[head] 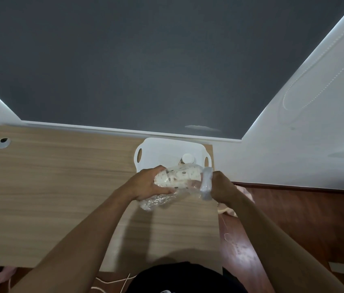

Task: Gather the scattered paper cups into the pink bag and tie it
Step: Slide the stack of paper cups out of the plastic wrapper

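A thin, see-through plastic bag (158,200) lies over the right part of the wooden table (50,187) with several white, brown-dotted paper cups (184,175) lying on their sides inside it. My left hand (147,183) grips the bag around the cups from the left. My right hand (221,185) grips the bunched, twisted end of the bag (206,185) on the right. One more paper cup (188,159) stands in the white tray (156,155) just behind the bag.
The tray sits at the table's far right, against the grey wall. The table's right edge (217,208) drops to a dark wood floor (304,218). A round cable hole (3,142) is at the far left. String lies on the floor near my body.
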